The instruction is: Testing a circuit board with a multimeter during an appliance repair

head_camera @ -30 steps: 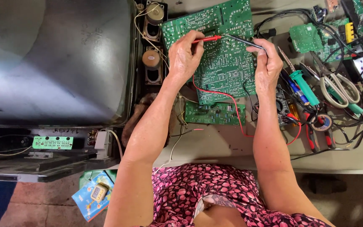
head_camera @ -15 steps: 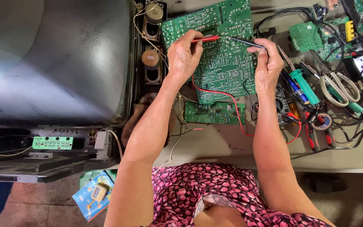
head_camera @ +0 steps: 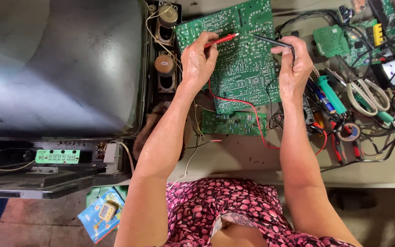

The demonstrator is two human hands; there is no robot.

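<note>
On the workbench, the large green circuit board lies solder-side up under both hands. Left hand pinches a red probe, right hand a black probe; their tips point inward, nearly meeting above the board's upper middle.

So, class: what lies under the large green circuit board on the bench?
The large green circuit board rests on the grey bench. A smaller green board shows at its lower edge, with a red lead across it. Anything beneath the middle is covered.
</note>
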